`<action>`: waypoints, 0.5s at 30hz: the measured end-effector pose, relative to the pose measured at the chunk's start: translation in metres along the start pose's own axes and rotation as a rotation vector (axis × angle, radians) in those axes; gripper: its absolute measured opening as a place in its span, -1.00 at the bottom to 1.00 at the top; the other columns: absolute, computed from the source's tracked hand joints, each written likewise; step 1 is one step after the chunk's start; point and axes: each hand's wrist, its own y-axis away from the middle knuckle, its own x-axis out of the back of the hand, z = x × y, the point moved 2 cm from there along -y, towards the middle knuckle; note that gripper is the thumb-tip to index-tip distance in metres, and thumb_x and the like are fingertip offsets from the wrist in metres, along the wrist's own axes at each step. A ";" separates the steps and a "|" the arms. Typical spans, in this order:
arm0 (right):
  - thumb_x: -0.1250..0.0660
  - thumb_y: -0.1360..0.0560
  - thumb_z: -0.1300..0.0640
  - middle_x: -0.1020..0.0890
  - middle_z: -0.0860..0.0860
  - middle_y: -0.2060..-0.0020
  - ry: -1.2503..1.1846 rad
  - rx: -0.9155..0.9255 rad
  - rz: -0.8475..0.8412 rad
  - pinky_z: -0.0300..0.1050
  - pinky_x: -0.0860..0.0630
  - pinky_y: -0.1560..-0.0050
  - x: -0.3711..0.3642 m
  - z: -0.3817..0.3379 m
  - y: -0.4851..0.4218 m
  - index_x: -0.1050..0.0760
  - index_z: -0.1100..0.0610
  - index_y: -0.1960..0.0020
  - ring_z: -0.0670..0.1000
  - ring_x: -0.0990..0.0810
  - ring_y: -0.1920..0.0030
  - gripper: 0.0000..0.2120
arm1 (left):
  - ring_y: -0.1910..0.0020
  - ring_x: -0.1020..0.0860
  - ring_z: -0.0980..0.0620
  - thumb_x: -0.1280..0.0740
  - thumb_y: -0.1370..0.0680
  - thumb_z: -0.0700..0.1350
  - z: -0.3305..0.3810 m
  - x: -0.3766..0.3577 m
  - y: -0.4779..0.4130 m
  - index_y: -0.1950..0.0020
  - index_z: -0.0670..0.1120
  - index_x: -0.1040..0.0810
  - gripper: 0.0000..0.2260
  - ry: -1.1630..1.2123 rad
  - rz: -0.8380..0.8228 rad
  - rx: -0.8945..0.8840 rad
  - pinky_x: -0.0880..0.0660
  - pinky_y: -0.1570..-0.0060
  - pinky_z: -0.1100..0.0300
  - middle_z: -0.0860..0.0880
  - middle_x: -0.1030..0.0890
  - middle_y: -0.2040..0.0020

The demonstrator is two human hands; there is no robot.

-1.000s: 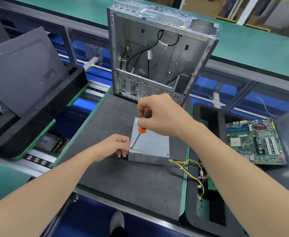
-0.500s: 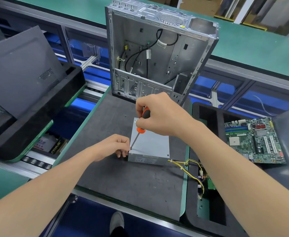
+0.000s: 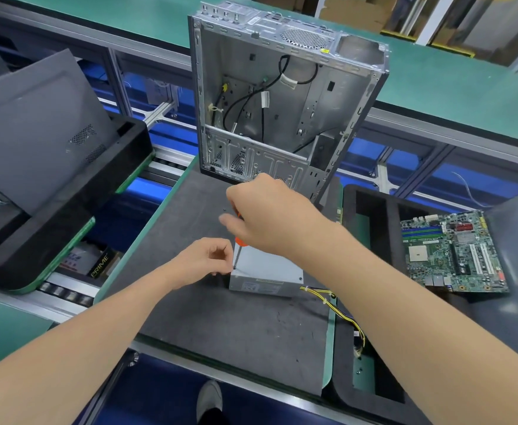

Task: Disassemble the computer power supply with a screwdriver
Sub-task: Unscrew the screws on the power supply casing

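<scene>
Fingers of right hand (image 3: pixel 270 216) clamped round screwdriver (image 3: pixel 238 241) handle; only a sliver of orange and the thin shaft visible below the fist. One fingertip blurred.

Surroundings: dark grey mat (image 3: pixel 221 332) as work surface. Open computer case (image 3: pixel 282 102) upright at its far edge, loose black cables inside. Black foam tray (image 3: pixel 52 216) to the left, holding a tilted grey panel (image 3: pixel 37 133). Second black tray (image 3: pixel 371 210) to the right, motherboard (image 3: pixel 454 253) flat at its right side.

In the way: right fist and wrist, covering the far-left part of the power supply (image 3: pixel 267 271) and most of the handle.

Left hand (image 3: pixel 202 260): fingers curled in, thumb and forefinger tips nearly together, just beside the screwdriver tip. Cannot tell whether pinching anything.

Power supply: flat on the mat, between case and near edge, labelled side facing near, long axis roughly left to right. Yellow-and-black wires (image 3: pixel 334 305) out of the near-right corner, trailing over the mat edge into the right tray.

Screwdriver: close to upright, tip down at the supply's near-left top corner, handle leaning slightly right.
</scene>
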 end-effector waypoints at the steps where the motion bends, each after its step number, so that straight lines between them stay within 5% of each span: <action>1: -0.31 -0.63 0.00 -0.38 0.03 0.28 0.013 0.005 -0.008 -0.14 -0.20 0.41 -0.002 -0.003 -0.002 -0.44 0.16 0.07 0.22 -0.52 0.15 -0.77 | 0.19 -0.57 0.08 -0.42 -0.39 -0.12 0.002 0.001 0.001 0.16 0.02 -0.58 -0.92 -0.019 0.045 -0.035 -0.53 0.05 0.11 0.02 -0.62 0.20; 4: -0.34 -0.60 0.09 -0.48 0.09 0.20 -0.006 0.023 -0.048 -0.07 -0.38 0.30 -0.003 -0.007 -0.008 -0.49 0.20 0.00 0.25 -0.58 0.09 -0.84 | 0.19 -0.61 0.12 -0.45 -0.43 -0.12 0.010 0.003 0.009 0.04 0.14 -0.66 -0.81 -0.202 0.109 -0.173 -0.57 0.09 0.21 0.06 -0.66 0.12; 9: -0.36 -0.56 0.17 -0.57 0.07 0.16 -0.063 0.059 -0.048 0.02 -0.57 0.18 0.004 -0.006 -0.008 -0.48 0.13 0.09 0.18 -0.59 0.07 -0.92 | 0.10 -0.64 0.10 -0.53 -0.49 0.06 0.027 0.003 0.016 0.16 0.19 -0.65 -0.91 -0.473 0.123 -0.277 -0.60 0.05 0.14 0.17 -0.63 0.11; 15: -0.43 -0.52 0.18 -0.62 -0.08 0.24 -0.066 0.221 -0.179 -0.10 -0.46 0.10 0.014 0.001 -0.002 -0.53 0.11 0.13 0.01 -0.53 0.14 -0.91 | 0.10 -0.58 0.15 -0.46 -0.56 0.06 0.028 0.008 0.008 0.17 0.21 -0.54 -0.85 -0.639 -0.011 -0.318 -0.56 0.00 0.10 0.20 -0.56 0.11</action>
